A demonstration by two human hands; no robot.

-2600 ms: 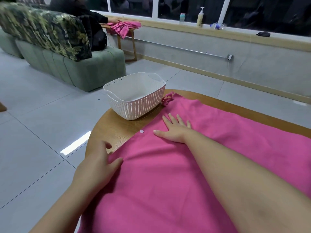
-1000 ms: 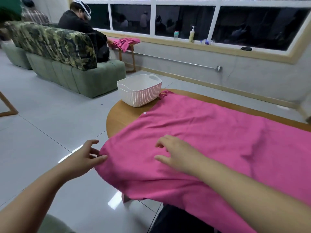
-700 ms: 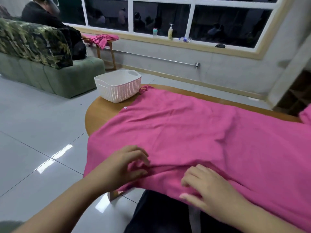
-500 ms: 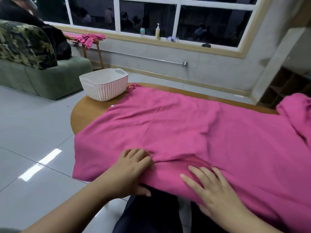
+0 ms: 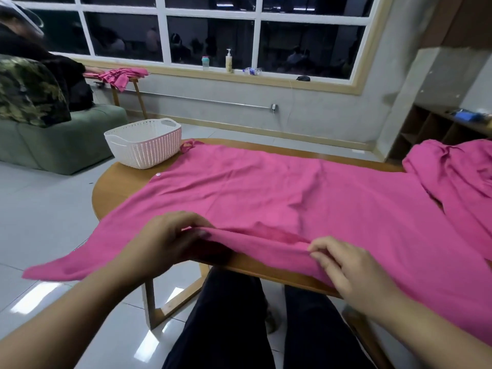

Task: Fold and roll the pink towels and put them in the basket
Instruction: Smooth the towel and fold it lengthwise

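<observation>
Both hands, flat a moment earlier, now pinched the pink towel (image 5: pixel 266 193) by its near edge (first fold barely begun), the basket (image 5: pixel 143 145) apparently empty.

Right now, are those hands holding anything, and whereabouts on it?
Yes. Both the left hand and the right hand pinch the near edge of the pink towel spread on the table.

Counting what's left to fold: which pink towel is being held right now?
The spread pink towel on the table; left hand and right hand pinch its near edge. The crumpled towel lies untouched far right.
</observation>
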